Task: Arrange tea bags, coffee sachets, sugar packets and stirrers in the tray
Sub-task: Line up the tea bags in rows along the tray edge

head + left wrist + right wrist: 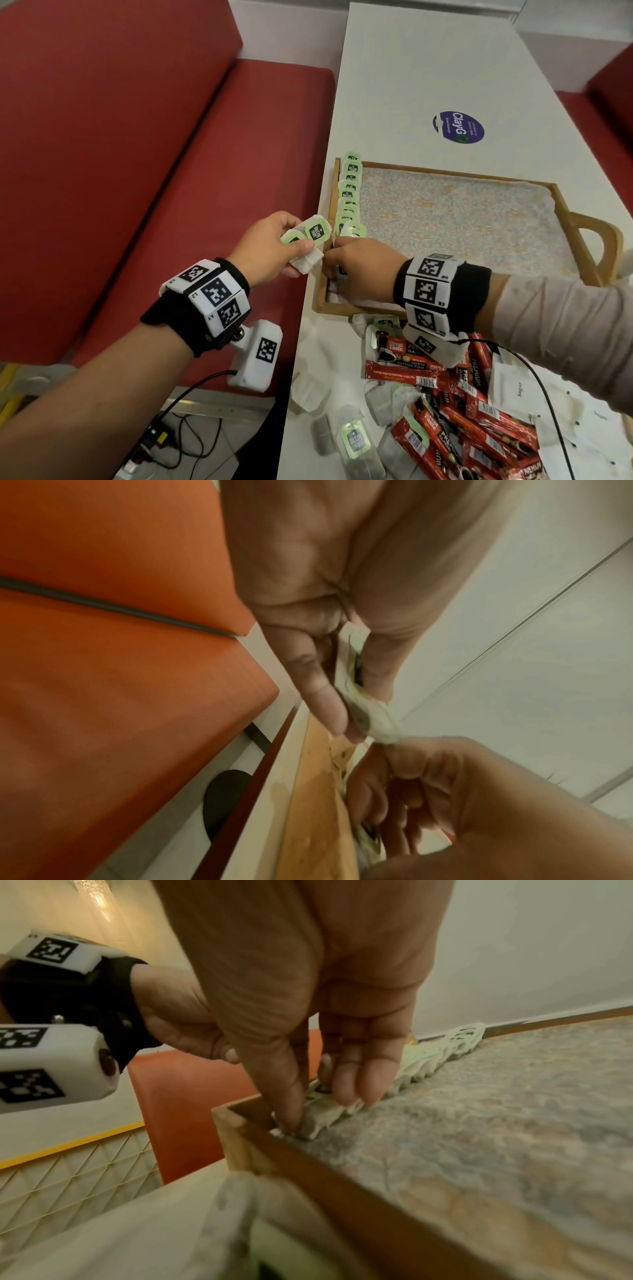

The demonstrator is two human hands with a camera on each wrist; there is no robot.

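A wooden tray [445,173] with a patterned liner lies on the white table [428,68]. A row of green-tagged tea bags [350,192] stands along its left wall. My left hand [301,244] hovers just left of the tray's near-left corner and grips a small bunch of tea bags [317,231], also seen as tea bags [373,723] pinched under its thumb. My right hand [334,260] reaches down into that corner. Its thumb and fingers [356,1091] pinch a tea bag [318,1119] at the near end of the row, against the tray wall [342,1175].
Red coffee sachets [472,404], a white sugar packet [517,387] and loose tea bags [356,442] are heaped on the table in front of the tray. A red bench [137,171] runs along the table's left edge. Cables [178,428] lie on the floor.
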